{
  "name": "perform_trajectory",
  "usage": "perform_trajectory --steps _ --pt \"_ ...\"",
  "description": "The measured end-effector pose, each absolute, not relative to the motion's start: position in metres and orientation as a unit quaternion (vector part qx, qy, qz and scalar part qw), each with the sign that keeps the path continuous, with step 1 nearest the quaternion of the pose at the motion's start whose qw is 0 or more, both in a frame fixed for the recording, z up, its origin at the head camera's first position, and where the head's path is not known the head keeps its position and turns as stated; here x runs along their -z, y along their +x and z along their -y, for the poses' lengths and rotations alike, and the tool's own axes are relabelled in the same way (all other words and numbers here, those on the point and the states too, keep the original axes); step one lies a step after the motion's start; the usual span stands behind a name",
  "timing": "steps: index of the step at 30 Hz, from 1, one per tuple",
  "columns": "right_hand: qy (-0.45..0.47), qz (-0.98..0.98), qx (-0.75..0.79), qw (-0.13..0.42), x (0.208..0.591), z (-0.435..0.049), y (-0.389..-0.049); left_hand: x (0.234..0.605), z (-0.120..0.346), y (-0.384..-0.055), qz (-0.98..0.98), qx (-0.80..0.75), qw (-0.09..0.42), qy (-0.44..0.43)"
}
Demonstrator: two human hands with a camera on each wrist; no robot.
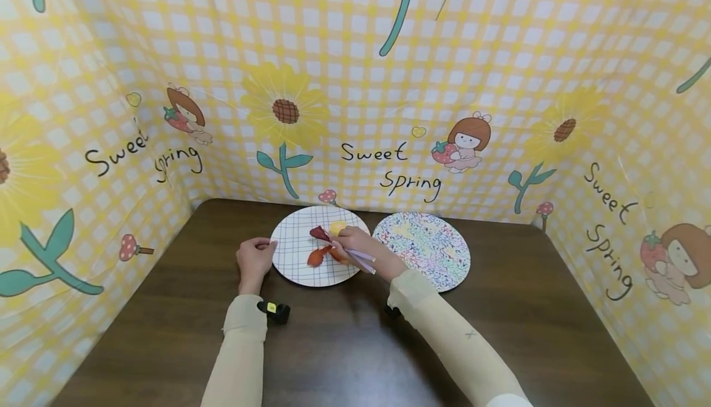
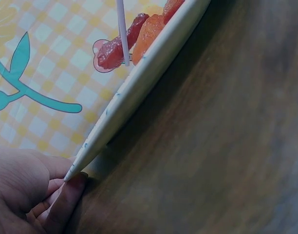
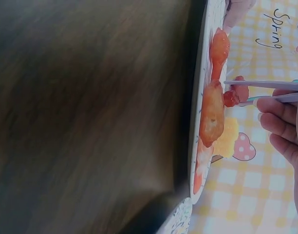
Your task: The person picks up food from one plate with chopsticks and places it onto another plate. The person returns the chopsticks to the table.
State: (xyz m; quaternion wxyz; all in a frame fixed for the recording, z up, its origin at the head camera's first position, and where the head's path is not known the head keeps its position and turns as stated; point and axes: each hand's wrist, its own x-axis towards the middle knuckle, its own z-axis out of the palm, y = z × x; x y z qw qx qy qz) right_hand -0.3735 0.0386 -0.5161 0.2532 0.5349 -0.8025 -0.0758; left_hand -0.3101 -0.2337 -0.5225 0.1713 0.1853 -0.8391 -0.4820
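Observation:
My right hand [image 1: 366, 249] holds a pair of pale purple chopsticks [image 1: 360, 255], which pinch a dark red piece of food [image 1: 318, 233] over a round white plate [image 1: 291, 234] with blue grid lines. In the right wrist view, that piece [image 3: 240, 90] shows between the chopstick tips. An orange-brown drumstick [image 1: 316, 257], a wing-like browned piece [image 3: 212, 117] and a yellow piece [image 1: 337, 227] are on the plate. At the plate's left edge, my left hand [image 1: 255, 262] pinches the rim between thumb and fingers, as the left wrist view shows.
A second round plate [image 1: 428, 243], speckled in many colours, lies to the right under my right forearm. Both plates are near the back edge of the dark wooden table [image 1: 333, 345]. A yellow checked cloth [image 1: 355, 98] surrounds the table's back and sides.

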Motion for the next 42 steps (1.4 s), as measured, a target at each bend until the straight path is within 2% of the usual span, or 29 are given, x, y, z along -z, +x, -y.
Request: perform_trajectory --steps 2,3,9,31,42 --pt "0.559 0.788 -0.123 0.228 0.488 -0.037 -0.354 0.523 0.234 -0.311 0.839 0.481 0.173 0.187" --pt "0.557 0.770 -0.189 0.247 0.481 -0.036 -0.349 0.523 0.234 -0.311 0.839 0.480 0.174 0.187" --pt "0.520 0.808 -0.179 0.209 0.455 -0.033 -0.326 0.523 0.233 -0.311 0.837 0.483 0.177 0.186" --pt "0.467 0.856 -0.189 0.120 0.465 -0.033 -0.333 0.525 0.234 -0.311 0.839 0.483 0.168 0.184" --pt "0.461 0.849 -0.227 0.127 0.446 -0.036 -0.319 0.522 0.234 -0.309 0.841 0.482 0.169 0.179"
